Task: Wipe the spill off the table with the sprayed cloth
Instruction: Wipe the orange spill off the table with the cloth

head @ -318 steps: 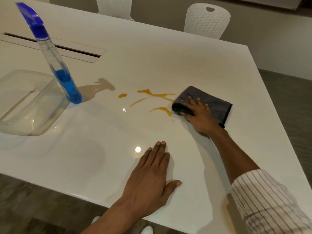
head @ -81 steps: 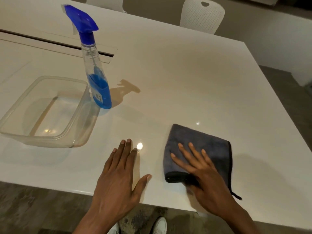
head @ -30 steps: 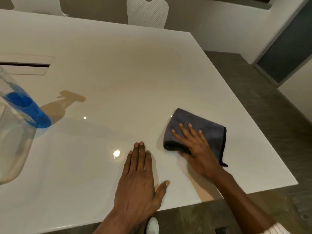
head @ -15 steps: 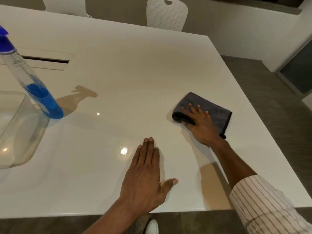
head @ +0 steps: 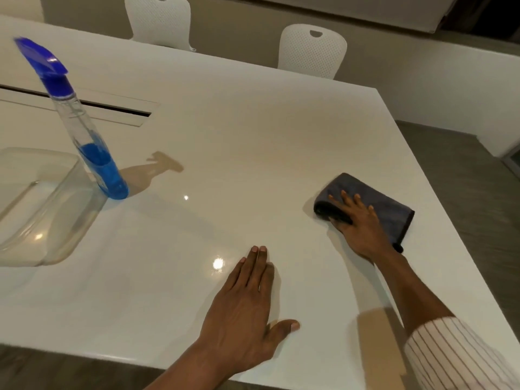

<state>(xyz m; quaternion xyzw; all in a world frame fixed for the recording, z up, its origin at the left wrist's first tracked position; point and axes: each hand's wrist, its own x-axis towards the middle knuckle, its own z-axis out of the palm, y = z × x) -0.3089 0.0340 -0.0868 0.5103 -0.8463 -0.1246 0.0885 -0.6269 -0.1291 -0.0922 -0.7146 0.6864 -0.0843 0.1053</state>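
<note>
White glossy counter (head: 253,130) fills most of the view, w/ two white perforated chairs (head: 312,52) at its far edge and grey floor to the right. No spill shows anywhere on the surface now; it reads clean, only light glints. Judging from that, the wiping step looks about finished, maybe a last pass near the right edge.

Clear plastic rectangular tub (head: 42,204) sits at far left, empty as far as I can tell. Clear spray bottle w/ blue trigger head and blue liquid (head: 92,153) stands just beside the tub, upright, well apart from the cloth.

Dark grey folded microfibre cloth (head: 391,209) lies flat on the counter, right side, near the edge. Right hand (head: 357,223) rests on top of it, fingers spread, palm pressing down; no pinch, so the grip is flat pressure only. Left hand (head: 244,311) lies open and flat on the counter, near edge, holding nothing, prob. bracing.

Next move, if any: check for streaks, then lift the cloth off, which calls for closing fingers round its folded edge.
</note>
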